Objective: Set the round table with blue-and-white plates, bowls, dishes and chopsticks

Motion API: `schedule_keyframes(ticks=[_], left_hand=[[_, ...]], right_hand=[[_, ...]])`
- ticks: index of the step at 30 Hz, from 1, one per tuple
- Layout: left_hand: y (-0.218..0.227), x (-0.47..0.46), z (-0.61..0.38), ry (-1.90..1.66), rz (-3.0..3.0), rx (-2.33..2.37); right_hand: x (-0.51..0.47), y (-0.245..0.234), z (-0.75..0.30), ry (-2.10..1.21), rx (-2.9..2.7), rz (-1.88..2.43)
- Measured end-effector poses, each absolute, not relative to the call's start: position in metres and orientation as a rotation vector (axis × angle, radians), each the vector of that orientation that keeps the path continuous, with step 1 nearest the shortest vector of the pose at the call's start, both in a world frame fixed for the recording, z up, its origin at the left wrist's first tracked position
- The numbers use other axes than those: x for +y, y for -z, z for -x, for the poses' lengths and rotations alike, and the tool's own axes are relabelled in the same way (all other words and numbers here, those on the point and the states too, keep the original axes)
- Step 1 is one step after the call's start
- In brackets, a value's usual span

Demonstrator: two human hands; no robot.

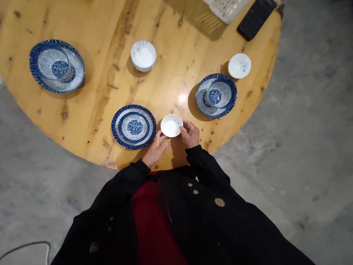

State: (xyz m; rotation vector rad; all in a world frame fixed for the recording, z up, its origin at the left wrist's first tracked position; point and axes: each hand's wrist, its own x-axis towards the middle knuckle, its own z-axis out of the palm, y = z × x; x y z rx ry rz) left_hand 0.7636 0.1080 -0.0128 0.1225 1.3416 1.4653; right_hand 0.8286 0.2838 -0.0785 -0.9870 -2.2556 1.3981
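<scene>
A small white dish [171, 125] with tiny coloured dots sits near the front edge of a round wooden table [91, 106]. Both my hands grip it by the rim. My left hand [156, 149] pinches its lower left edge. My right hand [189, 133] has its fingers curled on the right edge. A blue patterned plate [134, 126] lies just left of the dish, with nothing on it.
Right of the dish a blue plate [216, 95] carries a blue bowl. Another blue plate with a bowl [56, 66] sits far left. A stack of small white dishes [143, 55] and a single white dish [239, 66] stand farther back. A white basket [224, 8] and a dark object [255, 18] lie at the far edge.
</scene>
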Motion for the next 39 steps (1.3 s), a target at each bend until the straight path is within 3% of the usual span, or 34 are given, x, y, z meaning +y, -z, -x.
schedule_keyframes(ticks=[39], left_hand=[[0.034,0.102,-0.771,-1.411,-0.057,1.39]], right_hand=[[0.307,0.082,-0.826,-1.426,-2.349,0.976]])
